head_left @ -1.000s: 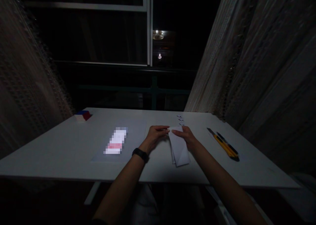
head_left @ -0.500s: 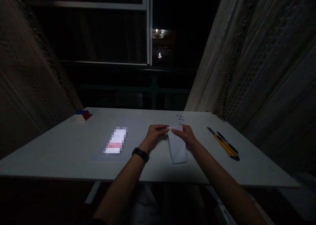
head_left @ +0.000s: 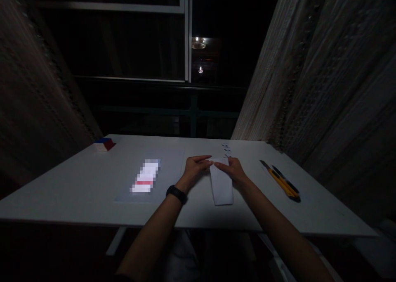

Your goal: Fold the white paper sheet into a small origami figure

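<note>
A folded strip of white paper (head_left: pixel 221 187) lies on the white table (head_left: pixel 93 183), its long side running toward me. My left hand (head_left: pixel 195 169), with a dark watch on the wrist, pinches the paper's far end from the left. From the right, my right hand (head_left: pixel 234 170) presses its fingertips down on the same far end. The fingertips of both hands nearly meet there.
A yellow utility knife (head_left: pixel 278 180) and a dark pen (head_left: pixel 286 179) lie at the right. A lit phone screen (head_left: pixel 146 176) rests on a sheet at the left. A coloured cube (head_left: pixel 103 144) sits at the far left corner. Curtains hang on both sides of a dark window.
The two loose layers of the paper have closed together into one neat strip, now lying straighter on the table. Both hands stay at its far end.
</note>
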{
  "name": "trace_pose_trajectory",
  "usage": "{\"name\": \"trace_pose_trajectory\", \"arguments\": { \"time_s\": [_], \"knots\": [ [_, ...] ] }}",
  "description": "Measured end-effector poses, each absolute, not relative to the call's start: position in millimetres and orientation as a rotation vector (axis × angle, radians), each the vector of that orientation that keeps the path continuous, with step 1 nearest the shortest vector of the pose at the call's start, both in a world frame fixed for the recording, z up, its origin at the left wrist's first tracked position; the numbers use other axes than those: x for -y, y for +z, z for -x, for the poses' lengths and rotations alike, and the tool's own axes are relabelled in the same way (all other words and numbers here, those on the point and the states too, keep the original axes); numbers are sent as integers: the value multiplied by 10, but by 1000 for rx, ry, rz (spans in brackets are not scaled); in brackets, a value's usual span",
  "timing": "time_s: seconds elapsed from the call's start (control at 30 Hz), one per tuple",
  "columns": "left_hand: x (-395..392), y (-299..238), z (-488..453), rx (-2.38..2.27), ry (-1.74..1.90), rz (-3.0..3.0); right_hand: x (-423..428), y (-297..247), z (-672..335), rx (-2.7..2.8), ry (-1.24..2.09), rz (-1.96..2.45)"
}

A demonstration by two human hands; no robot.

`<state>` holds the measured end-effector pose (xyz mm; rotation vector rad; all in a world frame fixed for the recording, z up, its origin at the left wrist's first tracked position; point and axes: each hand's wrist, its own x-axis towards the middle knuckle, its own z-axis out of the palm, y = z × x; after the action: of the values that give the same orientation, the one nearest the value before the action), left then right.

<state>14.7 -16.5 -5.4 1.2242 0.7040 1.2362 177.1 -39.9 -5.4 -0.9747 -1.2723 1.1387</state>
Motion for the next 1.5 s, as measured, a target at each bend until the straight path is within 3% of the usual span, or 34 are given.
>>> {"name": "trace_pose_trajectory", "arguments": {
  "time_s": [1.07, 1.5],
  "knots": [
    [230, -6, -197, -951, 1430, -1566, 329, -71, -1753, 1121, 1192, 963],
    [201, -14, -181, -997, 1488, -1510, 255, -132, -1746, 1084, 1016, 1003]
  ]
}}
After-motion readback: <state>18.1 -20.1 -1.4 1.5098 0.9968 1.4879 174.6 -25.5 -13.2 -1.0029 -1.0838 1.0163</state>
